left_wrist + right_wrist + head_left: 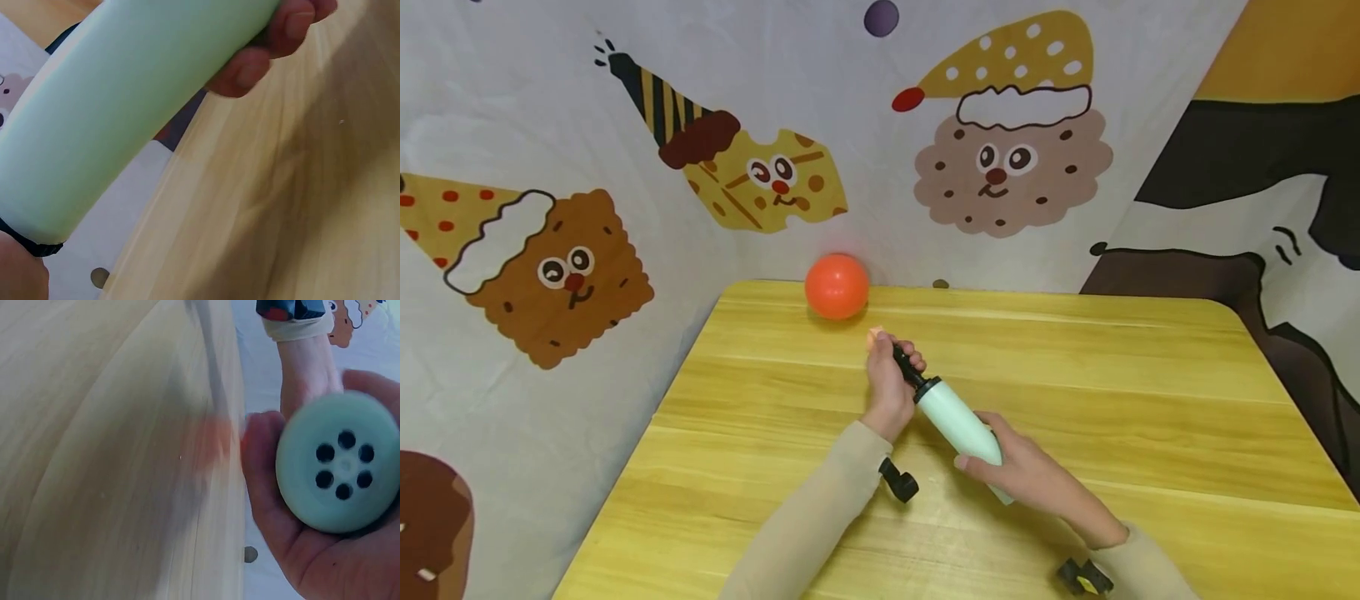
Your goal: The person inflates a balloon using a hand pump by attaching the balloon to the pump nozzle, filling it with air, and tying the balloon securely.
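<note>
Pump point(938, 400) in head view: held aslant over bench point(700, 467), black handle point(906, 363) gripped by left hand point(889, 387), fingers curled, pale green barrel point(957, 423) by right hand point(1026, 471); orange ball point(837, 287) unheld near far edge, could be rolled away if bumped. Left wrist view: barrel wrapped by right fingers; twist likely if grip is slackened. Right wrist view: end holes point(346, 439) uncovered; could be blocked by a shifted palm.

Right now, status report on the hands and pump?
Left hand gripping black end of mint pump. Right hand gripping its barrel. Orange ball farther back, untouched.
</note>
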### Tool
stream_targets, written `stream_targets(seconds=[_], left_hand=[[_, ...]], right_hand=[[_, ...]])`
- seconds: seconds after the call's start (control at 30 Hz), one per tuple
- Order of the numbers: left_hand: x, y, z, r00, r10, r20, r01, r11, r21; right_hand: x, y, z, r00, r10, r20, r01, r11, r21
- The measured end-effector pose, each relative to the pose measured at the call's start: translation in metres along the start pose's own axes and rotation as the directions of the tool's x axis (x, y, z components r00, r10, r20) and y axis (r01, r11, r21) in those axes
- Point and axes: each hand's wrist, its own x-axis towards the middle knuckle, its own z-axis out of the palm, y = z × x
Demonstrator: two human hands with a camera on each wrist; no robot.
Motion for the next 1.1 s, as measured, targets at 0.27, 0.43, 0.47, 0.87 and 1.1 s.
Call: stream_targets(seconds=[0.27,0.43,0.47,0.87,1.1], left_hand=[[0.002,0.006,-0.003,0.995,-0.084,0.056,0.089,0.992,-0.085],[0.004,0.007,-0.007,0.983,-0.119,0.141,0.136,0.983,-0.123],[0.005,0.007,-0.008,0.981,-0.123,0.148,0.142,0.982,-0.127],[0.004,0.0,-0.013,1.0,0.008,0.004,-0.009,0.995,0.103],[0.008,0.003,-0.015,1.0,0.021,-0.019,-0.019,0.992,0.122]], right_hand=[[0.001,-0.002,0.002,0.998,-0.012,0.058,0.008,0.998,0.068],[0.002,-0.003,0.002,0.997,-0.019,0.075,0.011,0.994,0.109],[0.001,-0.004,0.002,0.997,-0.026,0.078,0.017,0.993,0.117],[0.004,-0.012,0.012,0.996,-0.044,0.078,0.038,0.997,0.074],[0.008,-0.017,0.015,0.997,-0.038,0.071,0.036,0.999,0.03]])
